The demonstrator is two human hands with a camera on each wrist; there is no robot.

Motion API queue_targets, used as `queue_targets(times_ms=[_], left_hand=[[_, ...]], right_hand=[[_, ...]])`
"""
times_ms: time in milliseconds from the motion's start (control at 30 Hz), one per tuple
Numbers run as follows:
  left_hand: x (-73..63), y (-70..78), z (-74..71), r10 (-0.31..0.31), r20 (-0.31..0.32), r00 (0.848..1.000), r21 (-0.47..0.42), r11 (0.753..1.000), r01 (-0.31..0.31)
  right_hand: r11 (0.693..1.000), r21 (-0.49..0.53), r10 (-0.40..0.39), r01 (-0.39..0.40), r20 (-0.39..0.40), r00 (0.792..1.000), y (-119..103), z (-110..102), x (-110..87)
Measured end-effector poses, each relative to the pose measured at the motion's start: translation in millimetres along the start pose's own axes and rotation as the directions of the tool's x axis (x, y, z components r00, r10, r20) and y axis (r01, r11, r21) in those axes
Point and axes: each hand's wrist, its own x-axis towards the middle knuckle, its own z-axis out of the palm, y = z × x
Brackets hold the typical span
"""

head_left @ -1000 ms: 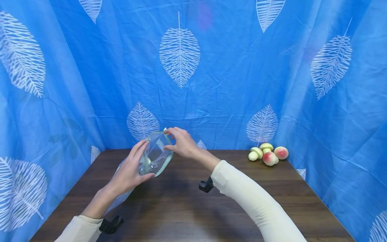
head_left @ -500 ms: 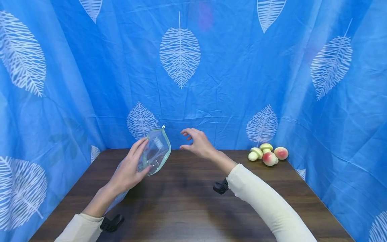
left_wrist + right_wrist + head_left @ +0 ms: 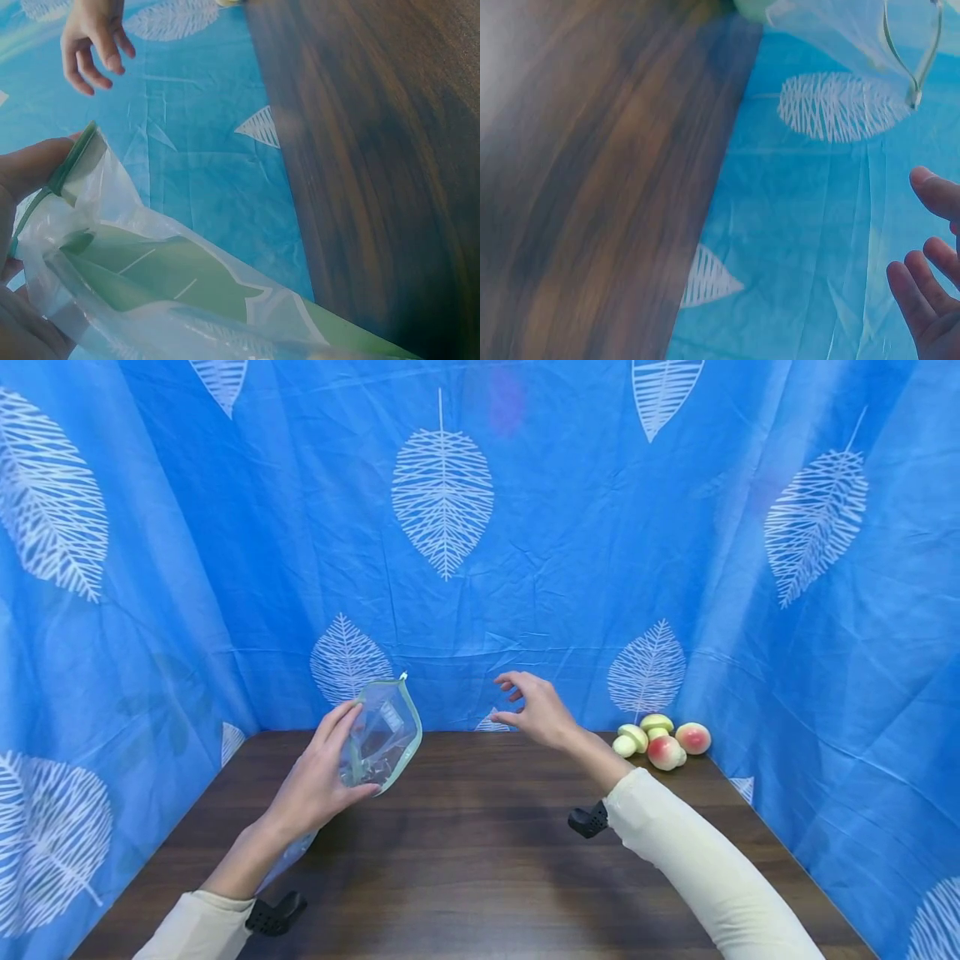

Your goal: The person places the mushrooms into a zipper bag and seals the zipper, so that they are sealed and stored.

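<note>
My left hand [image 3: 317,783] grips a clear zip bag [image 3: 392,731] by its side, fingers over the far part and thumb at the near edge of the mouth. The bag's green-edged mouth gapes to the right, with a white slider at its top corner. In the left wrist view a green printed panel shows on the bag [image 3: 172,277]. My right hand [image 3: 542,710] hovers over the back of the table, holding nothing, its fingers loosely bent. Right of it lie two toy mushrooms [image 3: 632,740] and two pinkish toy peaches [image 3: 666,752].
The dark wooden table [image 3: 465,860] meets a blue curtain [image 3: 555,568] with white leaf prints at the back and on both sides. A black wrist camera mount [image 3: 588,819] hangs below the right sleeve, another black mount [image 3: 276,913] by the left sleeve.
My right hand has let go of the bag's mouth and moved right, toward the mushrooms and peaches. The left hand keeps its grip on the bag, nearly in place.
</note>
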Motion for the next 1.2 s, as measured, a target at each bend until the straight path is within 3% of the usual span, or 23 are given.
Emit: queue_targets(times_ms=[833,1200], left_hand=[[-1.4,0.9,-9.3,-0.037,0.033,0.999,-0.023,0.999,0.038],[-2.2,3.2,-11.2,-0.049,0.047,0.998,0.003,0.999,0.049]], right_hand=[[0.986,-0.092,0.138,-0.135,0.023,0.99,75,-72,-50.9],[0.967,-0.113,0.234,-0.227,0.058,0.97,114,-99,-74.4]])
